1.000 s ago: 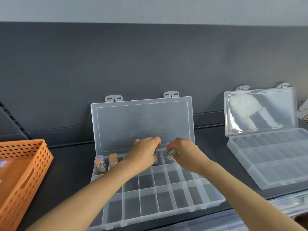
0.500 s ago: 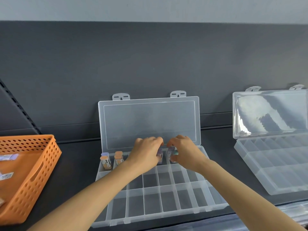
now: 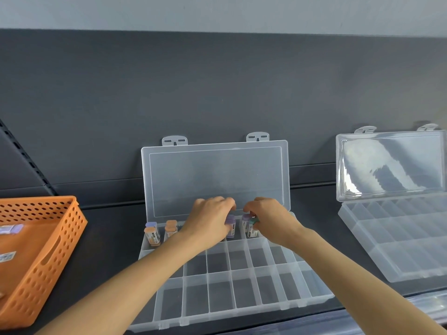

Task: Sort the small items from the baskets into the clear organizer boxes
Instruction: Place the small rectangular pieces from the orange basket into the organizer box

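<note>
Middle box: the clear organizer box (image 3: 244, 308) lay open on the dark shelf (image 3: 111, 238), with its lid (image 3: 215, 180) standing upright at its back edge.
Back row, left end: an orange-capped tube (image 3: 152, 236) stood in the corner compartment with a lilac-capped tube (image 3: 151, 225) behind it. A second orange tube (image 3: 171, 228) stood in the next compartment.
Left hand: the left hand (image 3: 210, 221) was over the middle of the box's back row, fingers curled round a purple-capped tube (image 3: 231, 226) standing there.
Right hand: the right hand (image 3: 271, 223) was over the same row, just right of the left hand. It pinched a green-capped tube (image 3: 253, 224) beside another purple tube (image 3: 246, 218).
Basket: the orange basket (image 3: 55, 250) sat well left of the middle box and held a few labelled items (image 3: 11, 228).
Second box: the second box (image 3: 399, 257) sat well right of the middle box, also open.
</note>
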`<state>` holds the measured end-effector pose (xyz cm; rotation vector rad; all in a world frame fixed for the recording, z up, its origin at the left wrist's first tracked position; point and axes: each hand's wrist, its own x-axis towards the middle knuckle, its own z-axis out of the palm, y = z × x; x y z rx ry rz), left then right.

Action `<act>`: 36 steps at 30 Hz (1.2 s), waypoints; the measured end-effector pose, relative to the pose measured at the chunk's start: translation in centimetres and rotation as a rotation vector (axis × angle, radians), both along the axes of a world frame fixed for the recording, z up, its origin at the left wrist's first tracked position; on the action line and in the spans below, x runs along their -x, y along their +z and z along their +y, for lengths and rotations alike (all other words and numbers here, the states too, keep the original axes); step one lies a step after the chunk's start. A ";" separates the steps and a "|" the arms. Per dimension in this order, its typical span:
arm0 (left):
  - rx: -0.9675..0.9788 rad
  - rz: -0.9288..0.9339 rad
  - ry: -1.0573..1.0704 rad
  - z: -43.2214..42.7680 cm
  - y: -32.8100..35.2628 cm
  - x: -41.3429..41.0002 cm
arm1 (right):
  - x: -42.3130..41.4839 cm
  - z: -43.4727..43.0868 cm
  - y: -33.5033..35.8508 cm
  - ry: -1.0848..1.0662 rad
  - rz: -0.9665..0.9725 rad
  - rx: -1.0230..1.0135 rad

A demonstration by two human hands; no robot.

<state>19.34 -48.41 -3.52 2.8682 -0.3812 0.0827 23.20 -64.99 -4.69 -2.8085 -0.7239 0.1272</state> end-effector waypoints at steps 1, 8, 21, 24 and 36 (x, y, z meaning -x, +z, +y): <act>0.002 -0.003 0.000 0.0 0.0 0.0 | 0.1 0.0 0.0 -0.003 -0.004 -0.018; 0.014 -0.007 0.008 0.2 0.2 0.2 | 0.5 0.2 -0.7 0.038 -0.070 0.013; 0.016 -0.007 0.037 0.1 0.5 1.1 | 0.4 -0.1 -0.4 0.031 0.013 -0.028; 0.015 0.009 0.045 0.5 0.8 1.4 | 0.6 -0.2 0.6 0.055 0.029 -0.035; 0.080 -0.033 0.210 5.2 3.3 5.1 | 2.0 4.3 4.0 0.261 -0.001 -0.230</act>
